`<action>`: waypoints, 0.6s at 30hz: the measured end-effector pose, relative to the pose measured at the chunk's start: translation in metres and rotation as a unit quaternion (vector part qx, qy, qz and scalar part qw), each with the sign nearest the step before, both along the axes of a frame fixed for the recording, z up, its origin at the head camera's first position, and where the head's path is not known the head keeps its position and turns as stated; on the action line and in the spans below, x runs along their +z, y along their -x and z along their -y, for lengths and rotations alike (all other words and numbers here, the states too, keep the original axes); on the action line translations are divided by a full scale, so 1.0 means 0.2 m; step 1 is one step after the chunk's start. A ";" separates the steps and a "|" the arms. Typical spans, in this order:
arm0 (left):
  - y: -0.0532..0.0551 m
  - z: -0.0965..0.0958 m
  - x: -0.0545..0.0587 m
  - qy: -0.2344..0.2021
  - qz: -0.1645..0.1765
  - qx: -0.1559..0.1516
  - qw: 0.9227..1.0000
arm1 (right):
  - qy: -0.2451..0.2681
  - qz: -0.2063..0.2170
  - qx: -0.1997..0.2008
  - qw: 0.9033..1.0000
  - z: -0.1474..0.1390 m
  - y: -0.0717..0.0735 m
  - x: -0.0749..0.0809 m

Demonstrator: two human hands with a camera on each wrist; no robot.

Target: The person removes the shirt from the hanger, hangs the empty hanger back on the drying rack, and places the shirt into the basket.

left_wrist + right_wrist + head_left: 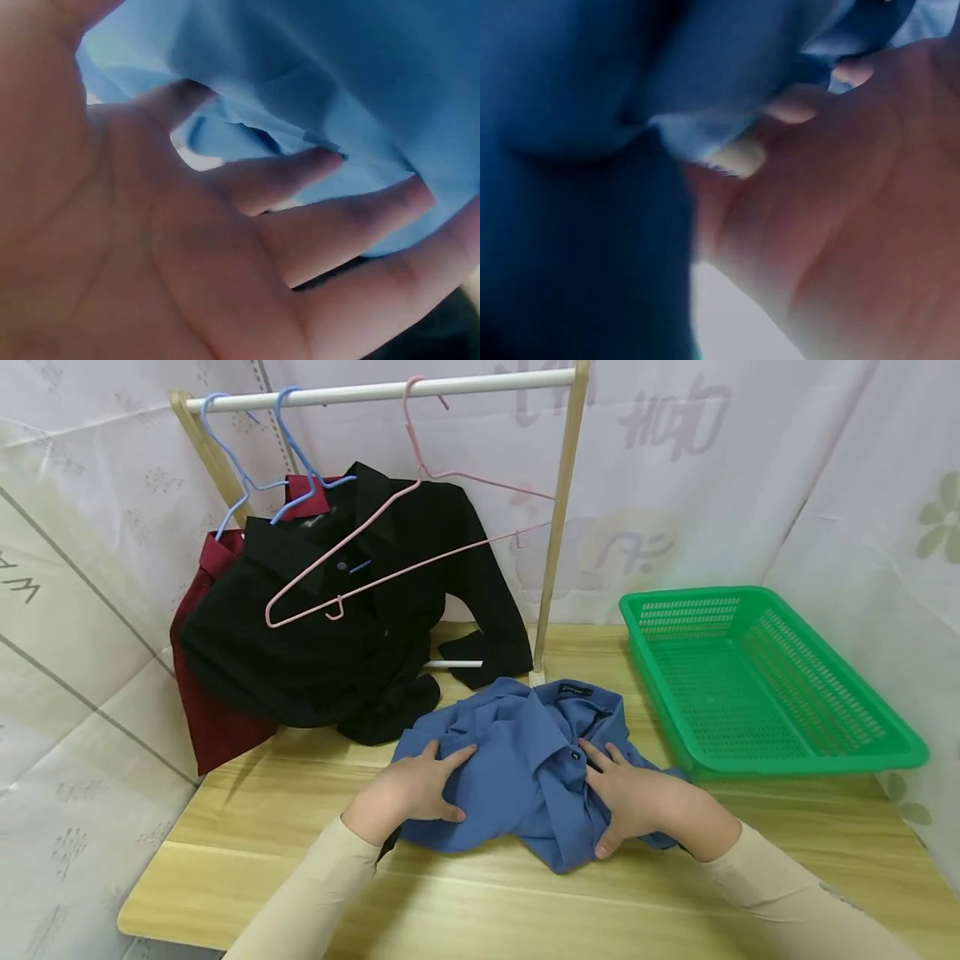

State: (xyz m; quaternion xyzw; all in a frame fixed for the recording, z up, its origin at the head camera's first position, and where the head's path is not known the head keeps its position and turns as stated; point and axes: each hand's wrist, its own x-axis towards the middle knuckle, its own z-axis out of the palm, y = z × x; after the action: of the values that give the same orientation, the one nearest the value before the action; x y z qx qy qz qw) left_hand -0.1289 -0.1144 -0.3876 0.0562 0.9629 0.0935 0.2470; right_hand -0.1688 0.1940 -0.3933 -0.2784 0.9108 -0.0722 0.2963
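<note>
A crumpled blue collared shirt (504, 768) lies on the table, its collar and inner label toward the rack and a dark button near the middle. On its left side rests my left hand (417, 787), with fingers spread. My right hand (632, 795) touches the right part, thumb apart from the fingers near the button. In the left wrist view, the fingers of the left hand (225, 225) are extended against blue cloth (300, 75). Folds of cloth (577, 172) partly cover the fingers of the right hand (840, 202) in the right wrist view.
A rack with a white rail (495, 383) stands behind the shirt. From it hang a black shirt (322, 635), a dark red garment (217, 693) on blue hangers, and a bare pink hanger (420, 568). A green basket (810, 767) sits at the right on the wooden table (247, 860).
</note>
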 end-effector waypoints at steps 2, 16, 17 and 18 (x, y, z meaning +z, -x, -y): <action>0.02 0.00 -0.02 -0.003 0.012 -0.003 1.000 | 0.006 -0.009 0.015 1.000 -0.01 0.01 -0.02; 0.03 -0.07 -0.02 -0.190 0.059 -0.022 0.980 | 0.201 -0.246 0.035 0.947 0.04 0.08 0.00; 0.03 -0.07 -0.01 -0.242 0.062 -0.015 0.968 | 0.245 -0.259 0.018 0.934 0.05 0.08 0.04; 0.04 -0.08 -0.01 -0.305 0.071 -0.008 0.950 | 0.284 -0.276 0.003 0.918 0.07 0.07 0.08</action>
State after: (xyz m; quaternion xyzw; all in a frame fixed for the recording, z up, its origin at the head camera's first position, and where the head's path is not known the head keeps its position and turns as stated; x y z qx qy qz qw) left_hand -0.1368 -0.0990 -0.3892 0.1299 0.8681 0.3841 0.2863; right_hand -0.1825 0.1805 -0.3781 -0.3623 0.8967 -0.2477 -0.0579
